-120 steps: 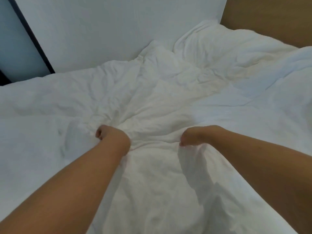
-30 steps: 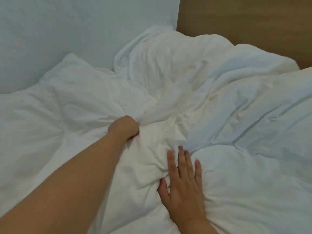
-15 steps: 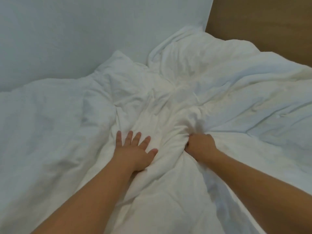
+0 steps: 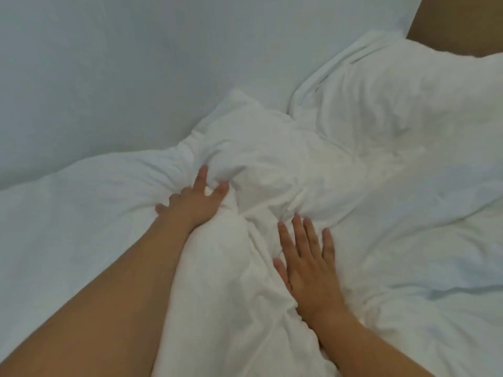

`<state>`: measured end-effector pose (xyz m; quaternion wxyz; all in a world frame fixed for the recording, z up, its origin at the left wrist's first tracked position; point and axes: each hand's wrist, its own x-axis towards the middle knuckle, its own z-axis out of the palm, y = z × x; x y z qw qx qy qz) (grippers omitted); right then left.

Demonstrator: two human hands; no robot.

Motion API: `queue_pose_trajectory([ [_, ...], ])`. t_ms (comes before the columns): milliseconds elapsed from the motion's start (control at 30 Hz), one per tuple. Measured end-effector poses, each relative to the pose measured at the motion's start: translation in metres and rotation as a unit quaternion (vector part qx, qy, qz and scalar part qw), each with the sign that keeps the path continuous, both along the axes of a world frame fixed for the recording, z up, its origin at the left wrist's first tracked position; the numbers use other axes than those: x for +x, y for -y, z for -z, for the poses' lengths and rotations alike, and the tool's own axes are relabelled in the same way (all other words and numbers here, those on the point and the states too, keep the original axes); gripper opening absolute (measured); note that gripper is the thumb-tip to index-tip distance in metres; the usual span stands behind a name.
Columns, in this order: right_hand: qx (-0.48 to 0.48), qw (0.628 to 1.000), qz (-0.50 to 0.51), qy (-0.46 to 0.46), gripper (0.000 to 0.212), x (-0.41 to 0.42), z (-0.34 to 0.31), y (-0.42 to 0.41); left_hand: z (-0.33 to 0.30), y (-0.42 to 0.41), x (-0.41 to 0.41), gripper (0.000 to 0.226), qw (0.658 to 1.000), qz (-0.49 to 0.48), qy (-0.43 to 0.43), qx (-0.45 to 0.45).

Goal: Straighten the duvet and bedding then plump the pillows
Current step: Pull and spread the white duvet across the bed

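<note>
Against the pale wall (image 4: 109,63) I see the white duvet (image 4: 381,240) spread crumpled over the bed, with one thick ridge of bunched cloth running away from me toward the wall, its far end rising into a peaked corner near the wall. My left hand (image 4: 197,198) rests on the wall side of that ridge, fingers spread and relaxed, their tips sinking into the folds; it grasps nothing that I can see. My right hand (image 4: 309,263) lies flat on the other side of the ridge, fingers straight, pressing the cloth down. Further along the wall a second heap of white bedding (image 4: 381,110) reaches the brown headboard (image 4: 462,23); whether it is pillow or more duvet I cannot tell. Away from the wall the duvet runs past the frame edge. Both forearms are cut off at the bottom.
</note>
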<state>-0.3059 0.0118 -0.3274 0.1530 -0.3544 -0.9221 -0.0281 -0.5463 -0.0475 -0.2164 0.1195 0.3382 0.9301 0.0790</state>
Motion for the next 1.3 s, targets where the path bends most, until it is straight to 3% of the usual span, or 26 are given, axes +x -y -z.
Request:
queue_pose_trajectory([
  [67,0.006,1.0,-0.008,0.011,0.061,-0.007,0.006,-0.014,0.045,-0.002,-0.004,0.065,0.987,0.115,-0.106,-0.029],
  [167,0.005,0.999,-0.011,0.043,0.062,-0.008,0.01,-0.035,0.013,-0.002,-0.008,0.041,0.954,0.259,-0.147,0.04],
  [233,0.015,0.998,-0.012,0.052,0.062,-0.011,0.005,-0.042,-0.025,0.009,-0.037,0.03,0.943,0.243,-0.225,-0.01],
  [300,0.011,0.998,-0.014,0.062,0.062,-0.014,0.003,-0.04,-0.041,0.033,-0.061,0.029,0.946,0.164,-0.258,-0.109],
  [367,0.009,0.997,-0.01,0.074,0.062,-0.014,-0.002,-0.035,-0.019,0.043,-0.049,0.04,0.944,0.107,-0.224,-0.219],
  [433,-0.002,0.996,-0.007,0.09,0.062,-0.012,-0.005,-0.035,0.005,0.037,-0.023,0.056,0.947,0.085,-0.156,-0.269],
  [567,-0.007,0.995,-0.002,0.101,0.061,-0.012,-0.001,-0.032,0.019,0.043,-0.034,0.067,0.981,0.078,-0.096,-0.148],
  [733,-0.029,0.984,-0.026,0.175,0.057,-0.026,-0.021,-0.035,0.066,0.071,-0.032,0.072,0.98,0.069,0.063,-0.177],
  [800,-0.023,0.991,-0.072,0.109,0.047,-0.055,-0.074,-0.033,0.051,0.061,-0.042,0.075,0.98,0.056,0.108,-0.157],
  [867,-0.042,0.993,-0.106,-0.017,0.042,-0.089,-0.119,-0.017,0.023,0.061,-0.049,0.072,0.971,0.095,0.152,-0.158],
  [933,-0.143,0.984,-0.051,-0.091,0.051,-0.126,-0.118,0.02,-0.006,0.072,-0.061,0.052,0.981,0.087,0.171,-0.039],
  [967,-0.177,0.982,-0.001,-0.072,0.063,-0.144,-0.101,0.046,-0.022,0.08,-0.069,0.042,0.99,0.053,0.125,0.05],
  [1000,-0.18,0.982,0.042,-0.038,0.074,-0.157,-0.078,0.071,-0.034,0.085,-0.082,0.035,0.993,0.024,0.006,0.113],
  [1033,-0.166,0.983,0.073,-0.015,0.08,-0.165,-0.054,0.088,-0.039,0.089,-0.1,0.036,0.981,0.007,-0.141,0.131],
  [1067,-0.135,0.987,0.091,-0.012,0.081,-0.167,-0.034,0.096,-0.04,0.09,-0.125,0.043,0.965,0.002,-0.235,0.117],
  [1100,-0.104,0.99,0.092,-0.021,0.079,-0.169,-0.023,0.092,-0.039,0.088,-0.148,0.06,0.969,-0.017,-0.236,0.073],
  [1167,-0.053,0.994,0.087,-0.038,0.076,-0.174,-0.004,0.076,-0.02,0.078,-0.179,0.093,0.989,-0.044,-0.126,-0.055],
  [1200,-0.031,0.995,0.086,-0.04,0.076,-0.177,0.002,0.071,-0.006,0.072,-0.185,0.097,0.99,-0.028,-0.086,-0.109],
  [1267,-0.019,0.996,0.082,-0.037,0.075,-0.181,0.011,0.071,0.007,0.065,-0.185,0.07,0.988,0.024,-0.104,-0.111],
  [1300,-0.019,0.996,0.08,-0.037,0.075,-0.183,0.013,0.073,0.004,0.064,-0.19,0.05,0.985,0.032,-0.163,-0.041],
])
